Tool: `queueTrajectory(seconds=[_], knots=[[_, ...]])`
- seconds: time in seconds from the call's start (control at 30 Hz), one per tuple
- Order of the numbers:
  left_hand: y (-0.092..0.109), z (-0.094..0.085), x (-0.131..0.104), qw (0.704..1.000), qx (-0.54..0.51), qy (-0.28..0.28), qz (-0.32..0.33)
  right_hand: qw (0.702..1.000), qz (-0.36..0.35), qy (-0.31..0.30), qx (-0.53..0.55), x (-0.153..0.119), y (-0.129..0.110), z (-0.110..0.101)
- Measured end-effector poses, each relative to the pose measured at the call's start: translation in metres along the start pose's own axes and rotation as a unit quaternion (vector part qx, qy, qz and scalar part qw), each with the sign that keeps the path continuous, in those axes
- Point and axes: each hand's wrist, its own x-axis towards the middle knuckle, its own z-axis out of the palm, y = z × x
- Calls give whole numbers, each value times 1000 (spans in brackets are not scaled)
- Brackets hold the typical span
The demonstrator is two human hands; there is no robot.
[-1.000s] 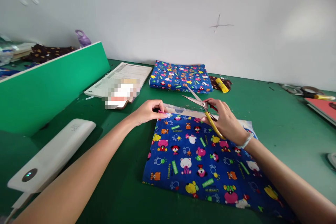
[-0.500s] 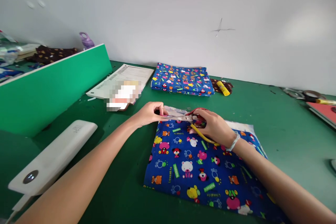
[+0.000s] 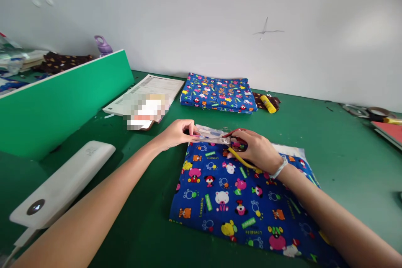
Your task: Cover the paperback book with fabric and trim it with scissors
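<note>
A piece of blue fabric (image 3: 232, 201) printed with cartoon animals lies on the green table, its pale underside showing along the far edge. My left hand (image 3: 179, 134) pinches the fabric's far left corner between thumb and fingers. Scissors (image 3: 240, 158) with one red and one yellow handle are in my right hand (image 3: 259, 150), which is closed around the handles. Their blades lie along the far edge of the fabric and point left, with the tips close to my left fingertips. Whether the blades are apart is hard to make out.
Folded blue printed fabric (image 3: 218, 94) lies by the wall, beside a yellow glue stick (image 3: 268, 104). Printed sheets (image 3: 150, 88) lie left of it. A white power bank (image 3: 63, 184) with a cable is near my left forearm. A green divider (image 3: 69, 100) stands at left; tape (image 3: 378, 113) lies far right.
The view has shifted slightly. Both hands keep their places at the fabric's far edge, and the scissors look nearly the same as before.
</note>
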Motion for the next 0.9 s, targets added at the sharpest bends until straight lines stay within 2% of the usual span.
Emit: queueTrajectory(seconds=[0.27,0.9], knots=[[0,0,-1,999,-38,-9,-9,1000,11,4,-12,2,1,1],[-4,-1,0,999,-38,-9,-2,999,28,-6,-17,0,2,2]])
